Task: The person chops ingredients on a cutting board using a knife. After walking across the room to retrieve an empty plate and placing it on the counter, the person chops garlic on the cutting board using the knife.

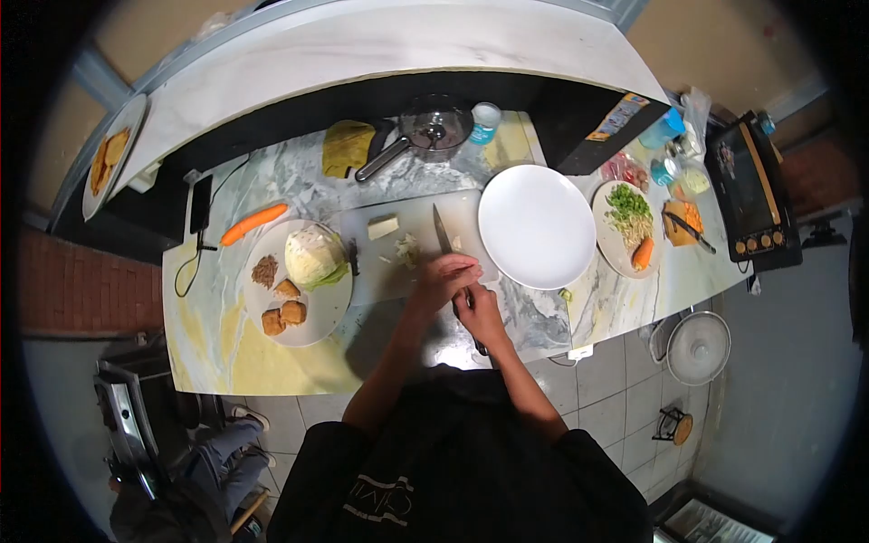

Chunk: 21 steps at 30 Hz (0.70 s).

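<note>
A knife (442, 228) points away from me over the right part of the pale cutting board (362, 281), its dark handle showing below my hands. My right hand (480, 312) is wrapped round the handle. My left hand (444, 279) lies against the knife near the base of the blade, its fingers pressed together; whether it holds anything is hidden. On the board are a white block (383, 226) and small chopped pieces (406, 248). An empty white plate (537, 226) overlaps the board's right edge.
Left are a carrot (254, 223) and a plate (317, 333) with cabbage and brown pieces. Behind stands a pan (436, 127). Right are a plate (625, 258) of greens, another knife (692, 232) and an oven (756, 195). A person (217, 466) is at lower left.
</note>
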{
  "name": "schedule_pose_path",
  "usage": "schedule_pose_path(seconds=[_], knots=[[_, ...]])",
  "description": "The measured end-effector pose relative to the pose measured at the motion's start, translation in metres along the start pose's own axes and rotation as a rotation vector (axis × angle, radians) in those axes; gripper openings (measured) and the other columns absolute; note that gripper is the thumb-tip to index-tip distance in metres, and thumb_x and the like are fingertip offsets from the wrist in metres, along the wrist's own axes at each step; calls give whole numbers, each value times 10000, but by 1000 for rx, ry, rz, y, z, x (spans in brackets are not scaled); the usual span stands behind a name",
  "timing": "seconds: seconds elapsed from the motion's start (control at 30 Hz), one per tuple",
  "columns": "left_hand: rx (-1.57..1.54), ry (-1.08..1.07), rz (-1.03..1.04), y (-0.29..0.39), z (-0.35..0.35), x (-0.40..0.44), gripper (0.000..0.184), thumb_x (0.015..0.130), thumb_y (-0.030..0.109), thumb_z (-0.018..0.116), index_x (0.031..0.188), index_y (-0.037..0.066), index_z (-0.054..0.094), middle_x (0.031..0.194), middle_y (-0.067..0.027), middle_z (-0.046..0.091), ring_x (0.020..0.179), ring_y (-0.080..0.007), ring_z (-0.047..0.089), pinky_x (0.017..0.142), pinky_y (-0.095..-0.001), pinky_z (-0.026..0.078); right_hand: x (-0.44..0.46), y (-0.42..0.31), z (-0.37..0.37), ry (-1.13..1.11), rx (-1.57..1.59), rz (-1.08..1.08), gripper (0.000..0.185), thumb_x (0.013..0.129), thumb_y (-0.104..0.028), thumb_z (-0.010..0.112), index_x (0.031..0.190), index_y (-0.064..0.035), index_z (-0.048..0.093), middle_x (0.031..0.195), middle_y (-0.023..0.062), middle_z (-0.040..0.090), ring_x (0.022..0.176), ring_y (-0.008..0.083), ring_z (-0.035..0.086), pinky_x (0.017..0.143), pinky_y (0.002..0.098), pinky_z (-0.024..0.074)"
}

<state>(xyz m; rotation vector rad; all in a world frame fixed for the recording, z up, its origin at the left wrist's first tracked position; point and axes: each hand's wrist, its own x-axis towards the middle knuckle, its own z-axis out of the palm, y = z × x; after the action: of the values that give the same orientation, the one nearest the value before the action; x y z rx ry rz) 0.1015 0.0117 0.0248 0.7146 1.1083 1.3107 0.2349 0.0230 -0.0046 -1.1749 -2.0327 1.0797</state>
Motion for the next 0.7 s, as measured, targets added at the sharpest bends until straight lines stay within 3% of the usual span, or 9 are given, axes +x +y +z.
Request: schedule_pose_path(seconds=[0.03,0.1,0.17,0.33,0.37,0.43,0.63,0.7], knots=[[5,-14,-6,-1,-1,0,219,834,42,677,1032,-38,628,976,-93,680,890,-133,641,788,-239,507,0,-2,-1,14,0,8,140,844,-78,559,929,31,583,675,221,606,564,347,604,529,401,446],[4,28,-81,-3,-5,0,239,827,80,699,1035,-25,643,955,-72,677,867,-117,626,784,-235,503,0,-7,-3,-68,27,91,202,840,-85,543,1020,6,560,721,249,608,732,452,591,656,526,443],[38,33,-30,-3,-11,-2,258,823,97,710,1045,-20,647,943,-66,676,858,-109,618,782,-234,501,-1,-8,-3,-60,22,81,242,845,-89,539,1073,-9,544,713,254,604,715,459,588,659,531,444],[155,128,37,6,-20,-7,311,819,144,730,1070,-22,650,927,-61,677,859,-102,614,789,-238,498,3,-23,-10,-74,58,125,526,833,-50,539,1347,-87,439,674,239,586,652,418,598,632,483,458],[164,152,30,7,-20,-8,308,825,145,725,1070,-26,650,932,-64,679,863,-108,618,795,-240,497,4,-20,-9,-72,59,126,526,833,-50,539,1347,-87,439,674,239,586,652,418,598,632,483,458],[176,175,19,6,-25,-9,305,831,146,721,1070,-30,649,937,-67,681,868,-114,623,801,-242,496,7,-14,-7,-55,67,67,594,836,-28,533,1408,-103,392,609,206,547,521,307,556,562,376,450],[184,65,-113,-3,-31,-6,288,853,155,694,1068,-31,649,953,-88,689,880,-128,636,807,-253,501,3,-8,-8,-57,57,65,614,826,-18,534,1415,-108,383,610,201,542,517,289,550,556,360,447],[479,-15,-53,2,-22,0,299,862,184,686,1090,-7,655,931,-101,693,887,-139,644,817,-245,496,3,-2,-4,-32,94,27,631,824,-18,548,1423,-118,373,648,218,573,546,296,589,565,371,459]])
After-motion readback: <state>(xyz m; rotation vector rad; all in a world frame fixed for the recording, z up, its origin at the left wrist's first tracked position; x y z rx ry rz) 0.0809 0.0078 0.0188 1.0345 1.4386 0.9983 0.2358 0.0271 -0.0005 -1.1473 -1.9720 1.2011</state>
